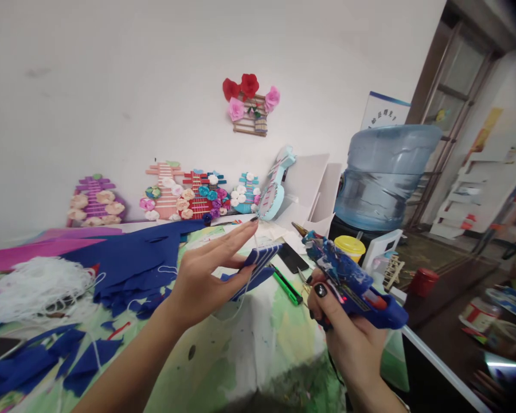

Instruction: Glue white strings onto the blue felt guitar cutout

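Blue felt piece [258, 265], white-striped, folded flat.

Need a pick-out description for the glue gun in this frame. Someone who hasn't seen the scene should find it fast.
Start at the big blue water jug on the right, then drop down toward the table's near edge. There the right hand holds the glue gun. It is blue, smeared with dried glue, with a brass nozzle pointing at the folded blue felt piece in the left hand.

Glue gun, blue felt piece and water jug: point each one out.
glue gun [348, 275], head view, on the blue body above the right hand's fingers.
blue felt piece [260, 258], head view, on its striped face under the left hand's fingers.
water jug [382, 178], head view, mid wall.
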Tool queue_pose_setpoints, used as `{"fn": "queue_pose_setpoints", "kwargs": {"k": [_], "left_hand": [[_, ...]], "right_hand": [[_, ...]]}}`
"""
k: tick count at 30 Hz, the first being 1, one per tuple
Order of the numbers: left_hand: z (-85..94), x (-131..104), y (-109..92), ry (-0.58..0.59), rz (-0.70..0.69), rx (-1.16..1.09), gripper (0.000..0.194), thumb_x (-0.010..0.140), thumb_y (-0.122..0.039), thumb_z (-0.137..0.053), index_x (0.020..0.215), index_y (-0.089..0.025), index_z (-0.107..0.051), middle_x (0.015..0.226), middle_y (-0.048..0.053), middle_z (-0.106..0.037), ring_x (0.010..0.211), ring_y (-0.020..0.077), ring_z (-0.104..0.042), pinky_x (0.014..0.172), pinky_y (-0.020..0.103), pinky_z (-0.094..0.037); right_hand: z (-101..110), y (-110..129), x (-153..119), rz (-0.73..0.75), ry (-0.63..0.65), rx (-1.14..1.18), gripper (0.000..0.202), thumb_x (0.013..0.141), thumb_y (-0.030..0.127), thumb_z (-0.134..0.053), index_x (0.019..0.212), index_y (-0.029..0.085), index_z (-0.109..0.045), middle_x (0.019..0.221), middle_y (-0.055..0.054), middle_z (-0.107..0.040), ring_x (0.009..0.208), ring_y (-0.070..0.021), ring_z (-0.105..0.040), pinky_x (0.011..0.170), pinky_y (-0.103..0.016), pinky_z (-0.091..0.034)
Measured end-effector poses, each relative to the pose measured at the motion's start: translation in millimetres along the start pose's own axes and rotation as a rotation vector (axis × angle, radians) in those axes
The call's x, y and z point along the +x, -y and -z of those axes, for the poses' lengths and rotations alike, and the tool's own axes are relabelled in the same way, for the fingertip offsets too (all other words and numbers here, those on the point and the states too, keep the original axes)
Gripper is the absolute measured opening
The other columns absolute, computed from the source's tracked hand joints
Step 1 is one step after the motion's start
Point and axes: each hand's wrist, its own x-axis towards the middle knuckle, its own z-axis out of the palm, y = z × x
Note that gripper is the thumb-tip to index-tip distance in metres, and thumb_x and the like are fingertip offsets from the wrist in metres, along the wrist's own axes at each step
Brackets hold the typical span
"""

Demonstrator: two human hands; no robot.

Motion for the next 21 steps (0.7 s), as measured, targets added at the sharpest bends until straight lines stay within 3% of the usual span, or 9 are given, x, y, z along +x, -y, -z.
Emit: {"fn": "queue_pose_setpoints", "kwargs": {"k": [6, 12, 17, 21], "left_hand": [[4.2, 0.7, -4.2, 0.036, -0.009, -0.051, 0.056, 0.076, -0.008, -0.066, 0.127, -0.029, -0.06, 0.125, 0.003, -0.063, 0.071, 0.0123, -0.072, 0.071, 0.019, -0.061], [5.6, 3.0, -6.0, 0.055, 0.002, -0.06, 0.044, 0.073, -0.007, -0.067, 0.114, -0.025, -0.069, 0.109, 0.002, -0.071, 0.071, 0.013, -0.072, 0.068, 0.019, -0.061], [7.7, 3.1, -7.1, 0.078, -0.009, -0.011, 0.033, 0.074, -0.009, -0.067, 0.103, -0.024, -0.073, 0.098, 0.0, -0.074, 0.072, 0.0142, -0.073, 0.076, 0.022, -0.061], [5.9, 3.2, -7.9, 0.081, 0.018, -0.041, 0.023, 0.075, -0.011, -0.067, 0.094, -0.021, -0.074, 0.097, 0.001, -0.075, 0.076, 0.0149, -0.073, 0.07, 0.018, -0.06]], "right_hand": [[-5.7, 2.1, 0.2, -0.023, 0.024, 0.044, 0.014, 0.076, 0.03, -0.073, 0.079, 0.017, -0.071, 0.067, -0.002, -0.063, 0.055, -0.0112, -0.052, 0.052, -0.026, -0.046], [-8.2, 2.2, -1.9, -0.016, 0.011, 0.075, 0.014, 0.075, 0.029, -0.074, 0.08, 0.017, -0.071, 0.069, -0.003, -0.065, 0.053, -0.0112, -0.053, 0.05, -0.026, -0.048], [-8.2, -2.7, -4.5, 0.055, -0.039, -0.037, 0.012, 0.074, 0.028, -0.076, 0.082, 0.019, -0.072, 0.071, -0.002, -0.069, 0.056, -0.0139, -0.06, 0.051, -0.026, -0.052], [-18.1, -3.8, -3.5, 0.127, -0.09, -0.183, 0.016, 0.072, 0.028, -0.077, 0.084, 0.02, -0.069, 0.077, -0.001, -0.07, 0.067, -0.018, -0.065, 0.065, -0.031, -0.057]]}}
